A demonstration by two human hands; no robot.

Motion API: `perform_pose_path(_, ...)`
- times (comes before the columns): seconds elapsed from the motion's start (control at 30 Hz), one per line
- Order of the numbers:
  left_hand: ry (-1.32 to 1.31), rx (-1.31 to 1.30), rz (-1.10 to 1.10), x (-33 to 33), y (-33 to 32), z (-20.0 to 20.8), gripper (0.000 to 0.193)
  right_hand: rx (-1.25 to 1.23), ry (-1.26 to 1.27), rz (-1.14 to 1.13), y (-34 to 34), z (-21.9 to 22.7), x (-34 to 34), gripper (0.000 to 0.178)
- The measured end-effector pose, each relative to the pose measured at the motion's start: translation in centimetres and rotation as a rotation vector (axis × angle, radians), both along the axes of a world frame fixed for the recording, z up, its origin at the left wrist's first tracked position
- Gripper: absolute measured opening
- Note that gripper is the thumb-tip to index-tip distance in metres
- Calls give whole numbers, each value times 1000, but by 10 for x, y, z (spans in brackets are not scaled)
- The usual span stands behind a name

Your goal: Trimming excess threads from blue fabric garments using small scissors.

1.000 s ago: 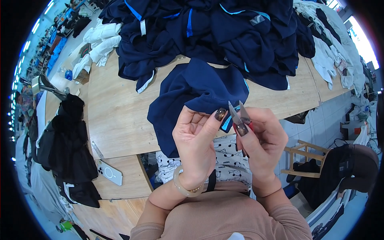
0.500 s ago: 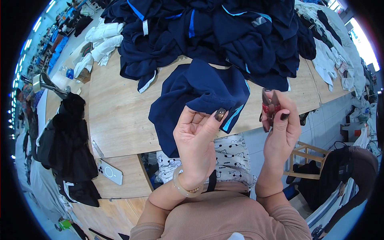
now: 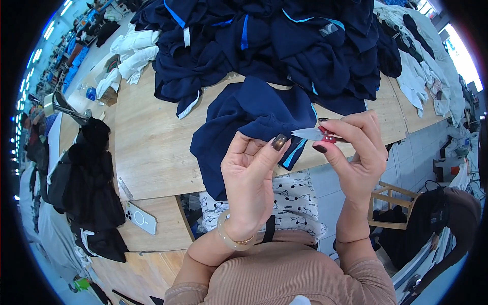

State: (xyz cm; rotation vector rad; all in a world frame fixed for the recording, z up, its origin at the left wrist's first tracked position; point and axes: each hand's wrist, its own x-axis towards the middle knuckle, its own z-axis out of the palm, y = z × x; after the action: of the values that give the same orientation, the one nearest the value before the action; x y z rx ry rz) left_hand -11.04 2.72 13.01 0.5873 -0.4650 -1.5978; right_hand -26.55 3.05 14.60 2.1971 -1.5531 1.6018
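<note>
A navy blue garment piece (image 3: 223,122) with a light blue strip along its right edge drapes over the table's front edge. My left hand (image 3: 251,168) pinches a fold of it between thumb and fingers, palm turned up. Between the thumb and fingers of my right hand (image 3: 356,152) are small red-handled thread snips (image 3: 315,134). Their pointed silver blades face left, close beside my left thumb and the held fold. Whether the tips touch the cloth I cannot tell.
A large pile of navy garments (image 3: 264,51) covers the far side of the wooden table (image 3: 147,152). Black clothing (image 3: 84,178) hangs at the left, near a phone (image 3: 141,217). White cloths (image 3: 134,51) lie at the far left. A wooden stool (image 3: 391,206) stands at the right.
My right hand has turned the snips from pointing up to pointing left, bringing the blades close to my left thumb. The left hand keeps its pinch on the cloth, almost unmoved.
</note>
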Motion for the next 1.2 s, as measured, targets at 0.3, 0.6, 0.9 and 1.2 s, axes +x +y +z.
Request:
perform_pose_path(0.3,-36,-9,16,-2,0,-2,23,-57,84,-15,-5,5,5,33)
perform_pose_path(0.6,-55,-22,17,-1,-1,-2,23,-56,87,-21,-6,4,7,32)
perform_pose_path(0.9,-38,-20,9,-3,-2,-2,28,276,-551,152,-9,-4,10,38)
perform_pose_path(1.2,-114,-18,-40,11,-5,-23,38,316,-981,129,-40,-25,11,28)
